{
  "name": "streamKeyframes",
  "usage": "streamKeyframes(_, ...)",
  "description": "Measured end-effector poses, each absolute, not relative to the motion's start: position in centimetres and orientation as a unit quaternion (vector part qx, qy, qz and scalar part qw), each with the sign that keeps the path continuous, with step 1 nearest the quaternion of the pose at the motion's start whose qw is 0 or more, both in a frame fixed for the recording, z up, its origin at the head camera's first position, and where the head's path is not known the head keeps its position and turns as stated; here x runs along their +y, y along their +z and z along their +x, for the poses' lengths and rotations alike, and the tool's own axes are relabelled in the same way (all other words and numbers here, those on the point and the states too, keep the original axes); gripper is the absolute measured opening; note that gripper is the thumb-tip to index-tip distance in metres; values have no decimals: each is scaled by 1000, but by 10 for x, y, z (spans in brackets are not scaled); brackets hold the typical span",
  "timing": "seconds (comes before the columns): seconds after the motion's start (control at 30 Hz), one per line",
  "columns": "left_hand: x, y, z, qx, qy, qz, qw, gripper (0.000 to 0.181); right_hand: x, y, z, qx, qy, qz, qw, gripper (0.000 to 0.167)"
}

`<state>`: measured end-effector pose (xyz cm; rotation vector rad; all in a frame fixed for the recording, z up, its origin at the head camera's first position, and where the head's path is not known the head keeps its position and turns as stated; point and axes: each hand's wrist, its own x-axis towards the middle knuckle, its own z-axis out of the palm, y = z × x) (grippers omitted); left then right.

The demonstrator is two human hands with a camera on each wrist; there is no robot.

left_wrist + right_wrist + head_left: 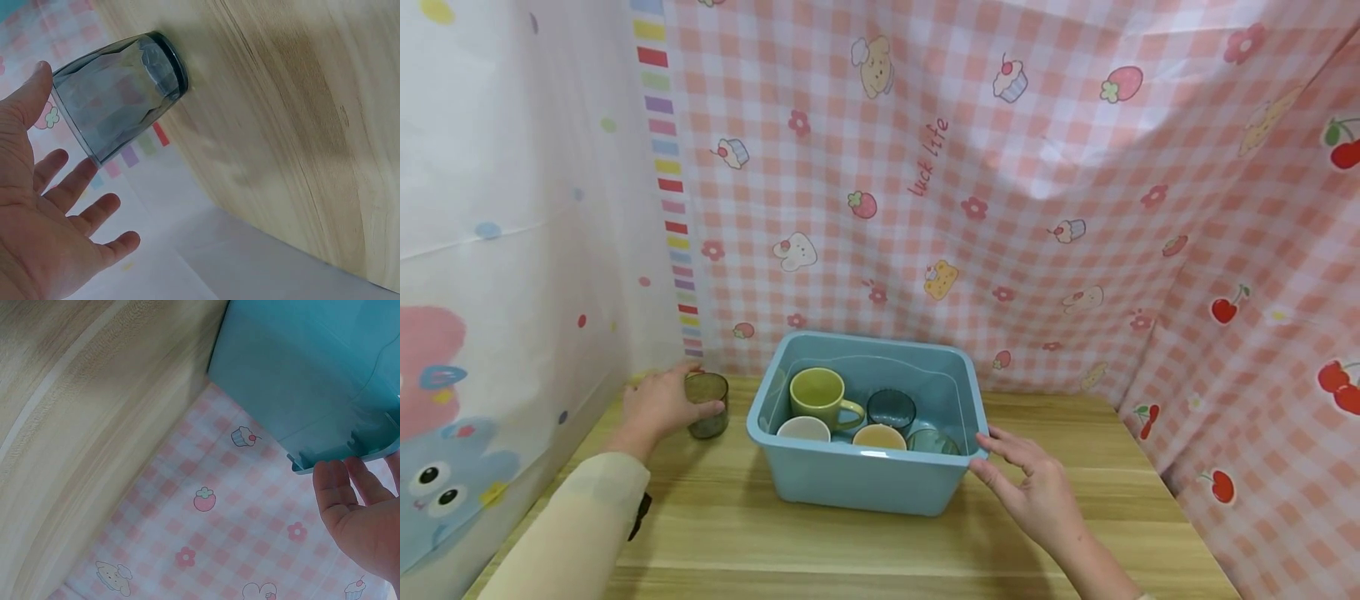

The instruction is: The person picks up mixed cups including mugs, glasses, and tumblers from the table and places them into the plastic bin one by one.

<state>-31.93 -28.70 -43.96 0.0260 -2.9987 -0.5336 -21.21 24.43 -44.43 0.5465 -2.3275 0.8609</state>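
My left hand (pixel 658 402) is at a dark, see-through glass (pixel 707 406) that stands upright on the table, left of the bin. In the left wrist view, the thumb and spread fingers lie about the rim of the glass (pixel 122 94), with the index fingertip at its edge and no firm grip showing. My right hand (pixel 1037 487) holds the right front corner of a light blue plastic bin (pixel 865 479) by its rim. In the right wrist view, fingertips (pixel 331 478) meet the underside of the rim. The thumb is mostly hidden there.
Inside the bin are a green mug (pixel 817 396), a white cup (pixel 803 428), a yellowish cup (pixel 878 437), a dark blue glass (pixel 891 408) and a paler glass (pixel 932 442). Checked cloth (pixel 887 242) hangs behind the wooden table (pixel 722 542); white cloth (pixel 550 250) hangs left.
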Motion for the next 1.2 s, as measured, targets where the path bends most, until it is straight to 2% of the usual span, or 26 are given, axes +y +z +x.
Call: streamKeyframes(1.2, -288, -443, -322, -984, -172, 14, 39, 96, 244, -445, -213, -874, 323, 203, 300, 34)
